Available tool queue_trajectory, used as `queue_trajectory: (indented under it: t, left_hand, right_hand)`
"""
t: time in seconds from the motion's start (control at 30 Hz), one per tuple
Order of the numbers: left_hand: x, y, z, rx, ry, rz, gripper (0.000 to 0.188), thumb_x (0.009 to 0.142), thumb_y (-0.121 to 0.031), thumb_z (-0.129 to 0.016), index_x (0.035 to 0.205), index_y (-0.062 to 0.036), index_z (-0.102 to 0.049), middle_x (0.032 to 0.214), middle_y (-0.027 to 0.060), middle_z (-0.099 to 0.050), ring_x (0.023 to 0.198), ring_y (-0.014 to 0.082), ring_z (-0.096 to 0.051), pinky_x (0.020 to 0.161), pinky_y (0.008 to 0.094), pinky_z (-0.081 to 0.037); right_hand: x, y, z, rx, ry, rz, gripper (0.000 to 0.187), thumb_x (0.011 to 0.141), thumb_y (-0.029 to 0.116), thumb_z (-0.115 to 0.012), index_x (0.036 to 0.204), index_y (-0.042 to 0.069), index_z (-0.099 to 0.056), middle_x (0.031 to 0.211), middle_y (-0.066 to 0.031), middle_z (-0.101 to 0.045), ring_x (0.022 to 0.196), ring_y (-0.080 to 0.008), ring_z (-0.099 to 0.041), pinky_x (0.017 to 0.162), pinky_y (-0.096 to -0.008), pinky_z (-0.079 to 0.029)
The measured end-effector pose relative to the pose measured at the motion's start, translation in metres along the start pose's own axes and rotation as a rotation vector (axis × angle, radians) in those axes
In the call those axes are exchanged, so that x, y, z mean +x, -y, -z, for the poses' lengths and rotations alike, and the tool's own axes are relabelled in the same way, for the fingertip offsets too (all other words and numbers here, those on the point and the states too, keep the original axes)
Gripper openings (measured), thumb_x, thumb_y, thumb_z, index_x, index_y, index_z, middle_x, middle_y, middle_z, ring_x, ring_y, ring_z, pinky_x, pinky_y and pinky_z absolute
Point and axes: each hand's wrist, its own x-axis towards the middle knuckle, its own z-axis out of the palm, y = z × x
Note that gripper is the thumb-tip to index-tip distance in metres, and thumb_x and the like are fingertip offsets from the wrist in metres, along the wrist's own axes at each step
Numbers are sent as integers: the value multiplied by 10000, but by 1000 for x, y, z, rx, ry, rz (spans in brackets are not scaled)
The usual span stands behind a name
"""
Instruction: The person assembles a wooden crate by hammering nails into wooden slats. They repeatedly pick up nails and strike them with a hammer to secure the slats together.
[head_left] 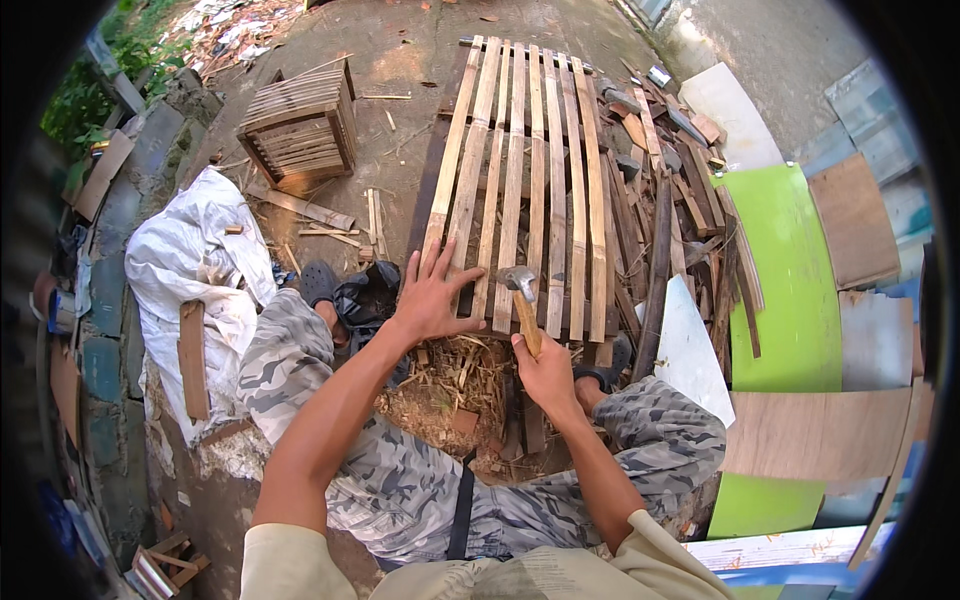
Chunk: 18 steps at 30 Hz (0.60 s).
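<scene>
No labels, signs or screens near you. Only package-like items: a crumpled white plastic sack point(195, 250) lying on the ground to your left, against the low stone kerb, with a short brown wooden board point(193, 360) resting on it; and a small slatted wooden crate point(300, 125) farther out on the bare ground, beyond the sack, standing tilted.

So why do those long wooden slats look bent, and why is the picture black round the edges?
In the head view, the fisheye lens bows straight edges toward the rim, so the slat panel fans out; the black corners are the lens's own border. Daylight is soft with faint shadows; the left hand, the right hand and the hammer look sharp, while things near the rim smear.
</scene>
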Motion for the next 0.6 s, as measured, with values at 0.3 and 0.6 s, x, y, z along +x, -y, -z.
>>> queue_trajectory:
  t: [0.3, 0.6]
  left_hand:
    - [4, 2, 5, 16, 14, 3, 939, 687, -756, -739, 1487, -325, -502, 1672, 239, -153, 1555, 431, -87, 1232, 599, -79]
    - [7, 1, 4, 40, -1, -11, 989, 676, -782, -735, 1503, -299, -489, 1674, 232, -152, 1552, 436, -95, 1229, 599, -95]
  right_hand:
    - [5, 7, 4, -89, 127, -53, 324, 991, 266, -649, 947, -53, -614, 678, -252, -608, 631, -444, -623, 600, -474, -468]
    - [10, -7, 4, -167, 172, -67, 330, 981, 276, -670, 994, -47, -599, 673, -238, -620, 657, -447, -647, 597, -472, -467]
